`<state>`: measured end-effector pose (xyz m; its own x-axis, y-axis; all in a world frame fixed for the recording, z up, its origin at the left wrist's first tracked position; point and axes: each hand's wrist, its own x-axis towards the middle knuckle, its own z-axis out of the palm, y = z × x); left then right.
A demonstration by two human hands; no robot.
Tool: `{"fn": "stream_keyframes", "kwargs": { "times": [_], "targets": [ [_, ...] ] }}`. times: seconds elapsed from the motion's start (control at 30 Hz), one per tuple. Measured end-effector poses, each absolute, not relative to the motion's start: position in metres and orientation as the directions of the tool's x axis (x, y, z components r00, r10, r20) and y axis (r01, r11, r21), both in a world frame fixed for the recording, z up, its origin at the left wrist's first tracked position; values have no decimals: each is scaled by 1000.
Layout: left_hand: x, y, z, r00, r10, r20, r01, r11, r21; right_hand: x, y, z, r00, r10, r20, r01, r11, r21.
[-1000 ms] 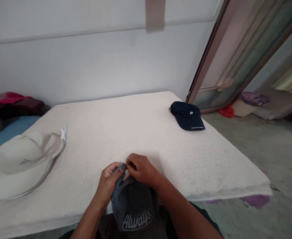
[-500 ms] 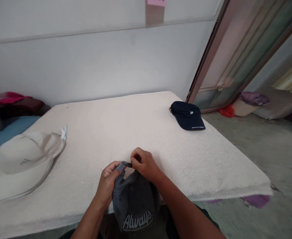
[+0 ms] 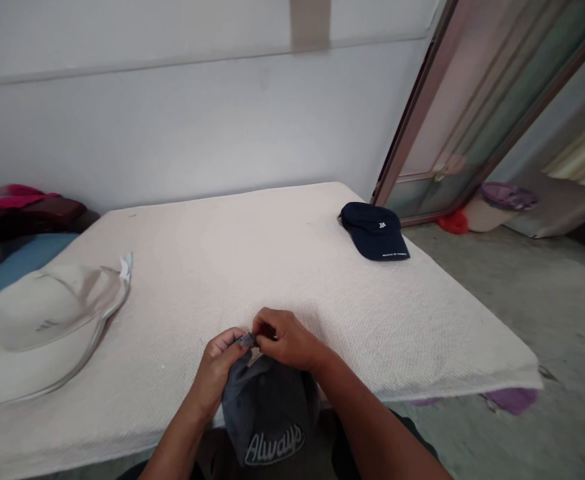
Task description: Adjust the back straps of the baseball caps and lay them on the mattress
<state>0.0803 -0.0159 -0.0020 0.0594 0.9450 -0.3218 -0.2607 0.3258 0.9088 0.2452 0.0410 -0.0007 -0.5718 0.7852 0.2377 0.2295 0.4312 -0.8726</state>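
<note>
I hold a dark grey cap (image 3: 271, 417) lettered "Always" at the near edge of a white mattress (image 3: 252, 267). My left hand (image 3: 217, 370) grips the cap's back edge with curled fingers. My right hand (image 3: 285, 340) pinches the small strap (image 3: 247, 341) at the cap's back, its fingers touching those of the left hand. Both hands are closed on the cap.
A wide-brimmed beige hat (image 3: 42, 327) lies at the mattress's left. A navy cap (image 3: 376, 232) sits at its far right corner. Red and dark cloths (image 3: 27, 207) are piled far left by the wall. Grey floor, a leaning door frame (image 3: 422, 127) and a purple-lidded bin (image 3: 502, 203) are to the right.
My right hand had pulled the strap a little to the right half a second ago; now it has come back against the left hand. The cap stays in place.
</note>
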Motion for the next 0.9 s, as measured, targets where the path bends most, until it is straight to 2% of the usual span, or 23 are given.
{"fn": "stream_keyframes", "kwargs": {
  "times": [0.37, 0.5, 0.6, 0.73, 0.9],
  "targets": [
    [92, -14, 8, 5, 948, -317, -286, 305, 909, 243, 41, 1, -436, 885, 165, 264, 301, -916],
    [92, -15, 10, 7, 947, -321, -308, 307, 900, 244, 47, -4, -408, 913, 23, 100, 70, -993],
    [89, -16, 10, -2, 949, -315, -334, 296, 895, 246, 52, -5, -345, 938, 16, -41, 2, -999],
    [87, -15, 9, 6, 947, -320, -348, 302, 888, 245, 50, -2, -365, 927, 84, -153, 30, -988],
    [87, -14, 7, 17, 946, -323, -331, 310, 891, 244, 41, 4, -526, 823, 215, 30, 270, -962]
  ]
}}
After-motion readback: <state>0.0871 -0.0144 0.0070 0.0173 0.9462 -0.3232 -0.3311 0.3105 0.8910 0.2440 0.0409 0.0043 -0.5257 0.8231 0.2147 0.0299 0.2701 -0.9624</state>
